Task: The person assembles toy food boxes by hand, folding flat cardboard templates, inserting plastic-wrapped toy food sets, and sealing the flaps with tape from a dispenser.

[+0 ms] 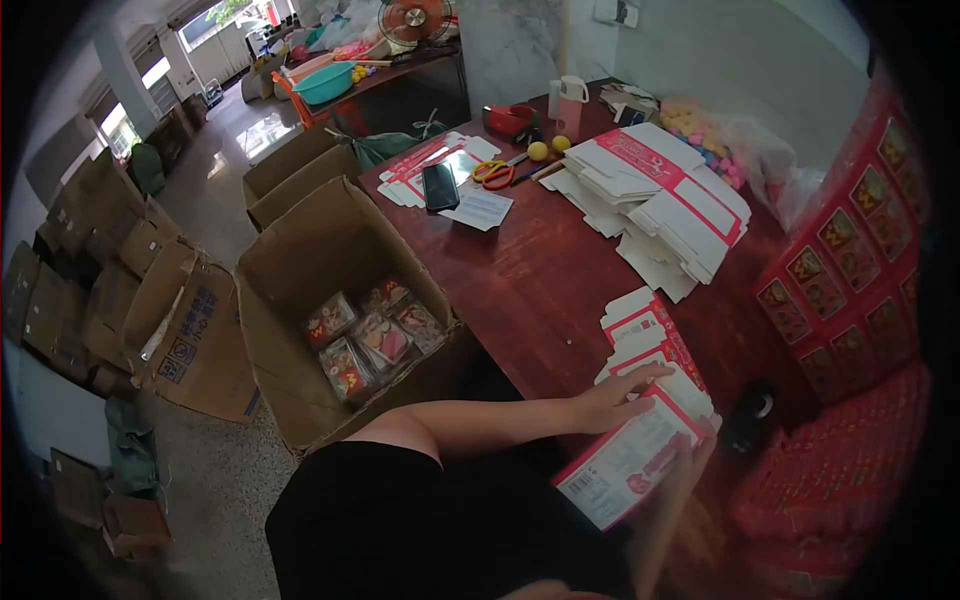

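Both hands hold a red-and-white carton [625,465] over the table edge, at 5 o'clock in view.
Left hand [618,396] has its fingers curled over the carton's top edge, pinching it. Right hand [690,470] is behind the carton at its 3 o'clock side, touching it; grip hidden, can't tell. A stack of flat cartons [650,335] sits just at 12 o'clock of the hands on the dark red table [540,280]. A bigger carton pile [665,195] is farther at 12. An open cardboard box [300,250] of packets [370,340] is on the floor at 9 o'clock.
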Available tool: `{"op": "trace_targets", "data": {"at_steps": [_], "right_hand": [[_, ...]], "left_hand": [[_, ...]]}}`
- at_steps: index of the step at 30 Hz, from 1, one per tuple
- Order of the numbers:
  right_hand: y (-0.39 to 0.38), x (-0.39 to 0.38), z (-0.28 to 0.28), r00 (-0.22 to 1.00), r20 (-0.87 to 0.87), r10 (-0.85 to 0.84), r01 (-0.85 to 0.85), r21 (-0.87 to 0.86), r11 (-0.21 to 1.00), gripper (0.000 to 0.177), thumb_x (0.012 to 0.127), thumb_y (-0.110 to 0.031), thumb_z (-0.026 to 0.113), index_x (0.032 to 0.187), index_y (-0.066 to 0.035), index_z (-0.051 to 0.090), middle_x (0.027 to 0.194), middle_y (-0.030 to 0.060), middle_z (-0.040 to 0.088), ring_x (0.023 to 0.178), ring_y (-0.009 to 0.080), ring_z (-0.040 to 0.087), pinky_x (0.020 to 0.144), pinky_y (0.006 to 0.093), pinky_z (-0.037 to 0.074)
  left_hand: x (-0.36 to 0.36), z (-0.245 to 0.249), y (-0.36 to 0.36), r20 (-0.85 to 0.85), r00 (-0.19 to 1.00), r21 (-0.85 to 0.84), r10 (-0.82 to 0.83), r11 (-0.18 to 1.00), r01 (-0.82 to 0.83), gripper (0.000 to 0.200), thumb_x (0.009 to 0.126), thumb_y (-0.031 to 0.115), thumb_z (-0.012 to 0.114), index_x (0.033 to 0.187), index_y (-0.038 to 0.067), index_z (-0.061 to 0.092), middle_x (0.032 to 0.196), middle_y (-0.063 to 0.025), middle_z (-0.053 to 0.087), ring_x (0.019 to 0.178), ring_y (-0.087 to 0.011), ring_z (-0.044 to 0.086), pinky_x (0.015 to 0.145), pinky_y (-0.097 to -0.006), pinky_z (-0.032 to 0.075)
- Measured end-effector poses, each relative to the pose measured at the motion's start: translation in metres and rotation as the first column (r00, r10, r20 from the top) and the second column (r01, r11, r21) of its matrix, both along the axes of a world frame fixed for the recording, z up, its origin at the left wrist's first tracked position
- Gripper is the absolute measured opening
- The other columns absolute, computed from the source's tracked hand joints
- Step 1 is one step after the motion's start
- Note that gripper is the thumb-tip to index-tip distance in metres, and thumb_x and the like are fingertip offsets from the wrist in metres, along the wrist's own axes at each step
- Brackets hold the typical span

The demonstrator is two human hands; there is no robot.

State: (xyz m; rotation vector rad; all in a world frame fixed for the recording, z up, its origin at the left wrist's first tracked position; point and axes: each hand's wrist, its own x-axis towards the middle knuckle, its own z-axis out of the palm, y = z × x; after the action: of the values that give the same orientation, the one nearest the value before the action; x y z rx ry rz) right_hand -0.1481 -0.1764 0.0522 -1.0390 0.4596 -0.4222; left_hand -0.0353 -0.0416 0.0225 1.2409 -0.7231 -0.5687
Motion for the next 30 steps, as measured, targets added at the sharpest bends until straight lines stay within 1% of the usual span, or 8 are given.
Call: {"op": "trace_targets", "data": {"at_steps": [4, 8, 11, 17, 21, 25, 27, 30], "right_hand": [[-0.016, -0.002, -0.021, 0.995, 0.024, 0.099, -0.096, -0.105, 0.99, 0.03, 0.09, -0.007, 0.047, 0.12, -0.008, 0.041, 0.11, 0.013, 0.053, 0.097, 0.0192, 0.058, 0.077, 0.0295, 0.052], [-0.034, 0.0, -0.058, 0.997, 0.071, 0.013, 0.013, -0.352, 0.936, 0.02, 0.089, -0.005, 0.05, 0.109, -0.003, 0.048, 0.105, 0.0113, 0.055, 0.094, 0.018, 0.058, 0.084, 0.0295, 0.048], [-0.018, 0.001, -0.046, 0.977, 0.174, -0.125, 0.18, -0.354, 0.918, 0.014, 0.087, -0.002, 0.053, 0.101, 0.0, 0.052, 0.102, 0.0104, 0.057, 0.093, 0.0178, 0.057, 0.087, 0.0297, 0.044], [-0.046, 0.001, -0.051, 0.994, 0.107, 0.036, 0.01, -0.403, 0.915, 0.02, 0.079, 0.005, 0.061, 0.097, 0.0, 0.053, 0.096, 0.0081, 0.058, 0.092, 0.0158, 0.056, 0.087, 0.0277, 0.042], [-0.031, 0.007, -0.017, 0.998, 0.069, -0.01, 0.036, -0.389, 0.921, 0.016, 0.078, 0.005, 0.063, 0.091, -0.002, 0.057, 0.093, 0.0057, 0.059, 0.088, 0.0121, 0.057, 0.078, 0.0236, 0.044], [-0.038, 0.022, -0.005, 0.999, 0.042, 0.007, 0.008, -0.332, 0.943, 0.011, 0.08, -0.001, 0.065, 0.088, -0.003, 0.059, 0.089, 0.0036, 0.061, 0.081, 0.0089, 0.056, 0.072, 0.0221, 0.045], [-0.044, 0.023, -0.007, 0.998, -0.003, 0.061, -0.058, -0.327, 0.943, 0.007, 0.081, -0.004, 0.066, 0.085, -0.003, 0.06, 0.089, 0.0033, 0.062, 0.08, 0.0088, 0.056, 0.072, 0.0221, 0.045], [-0.05, 0.014, -0.013, 0.987, -0.02, 0.158, -0.155, -0.343, 0.926, 0.008, 0.082, -0.008, 0.066, 0.083, -0.002, 0.06, 0.09, 0.0035, 0.063, 0.082, 0.0094, 0.057, 0.074, 0.0228, 0.046]], "left_hand": [[0.02, -0.013, 0.005, 0.055, 0.995, 0.293, -0.079, 0.954, 0.059, 0.019, 0.093, 0.02, 0.051, 0.105, 0.005, 0.052, 0.109, -0.0079, 0.052, 0.097, -0.0134, 0.051, 0.079, -0.0257, 0.043], [0.006, -0.026, -0.004, 0.36, 0.883, -0.096, 0.301, 0.953, -0.286, 0.015, 0.089, 0.014, 0.058, 0.097, 0.005, 0.049, 0.099, -0.0051, 0.055, 0.089, -0.011, 0.054, 0.075, -0.0237, 0.044], [-0.007, -0.012, -0.009, -0.165, 0.955, -0.238, 0.246, 0.93, -0.281, 0.023, 0.083, 0.01, 0.066, 0.091, 0.006, 0.045, 0.095, -0.0055, 0.055, 0.087, -0.0111, 0.054, 0.075, -0.0239, 0.045], [0.005, 0.004, -0.004, 0.01, 0.99, 0.14, 0.14, 0.98, -0.14, 0.033, 0.077, 0.004, 0.07, 0.09, 0.008, 0.04, 0.097, -0.0068, 0.053, 0.094, -0.0116, 0.054, 0.082, -0.0266, 0.047], [0.007, 0.018, -0.005, 0.048, 0.99, 0.068, 0.129, 0.989, -0.133, 0.038, 0.076, -0.001, 0.067, 0.108, 0.005, 0.047, 0.1, -0.0045, 0.055, 0.094, -0.0108, 0.054, 0.081, -0.0252, 0.045], [0.009, 0.023, -0.017, 0.016, 0.969, 0.127, 0.246, 0.961, -0.246, 0.012, 0.081, 0.003, 0.064, 0.089, 0.001, 0.056, 0.09, -0.0037, 0.06, 0.087, -0.01, 0.057, 0.076, -0.0244, 0.047], [0.011, 0.027, -0.015, -0.227, 0.956, 0.152, 0.188, 0.976, -0.156, 0.01, 0.082, 0.004, 0.064, 0.087, 0.0, 0.057, 0.09, -0.0043, 0.061, 0.086, -0.0093, 0.058, 0.074, -0.0249, 0.048], [0.012, 0.027, -0.003, -0.27, 0.957, 0.178, 0.103, 0.982, -0.056, 0.013, 0.087, 0.012, 0.06, 0.086, -0.001, 0.057, 0.09, -0.0074, 0.062, 0.088, -0.0123, 0.058, 0.078, -0.0268, 0.048]]}}
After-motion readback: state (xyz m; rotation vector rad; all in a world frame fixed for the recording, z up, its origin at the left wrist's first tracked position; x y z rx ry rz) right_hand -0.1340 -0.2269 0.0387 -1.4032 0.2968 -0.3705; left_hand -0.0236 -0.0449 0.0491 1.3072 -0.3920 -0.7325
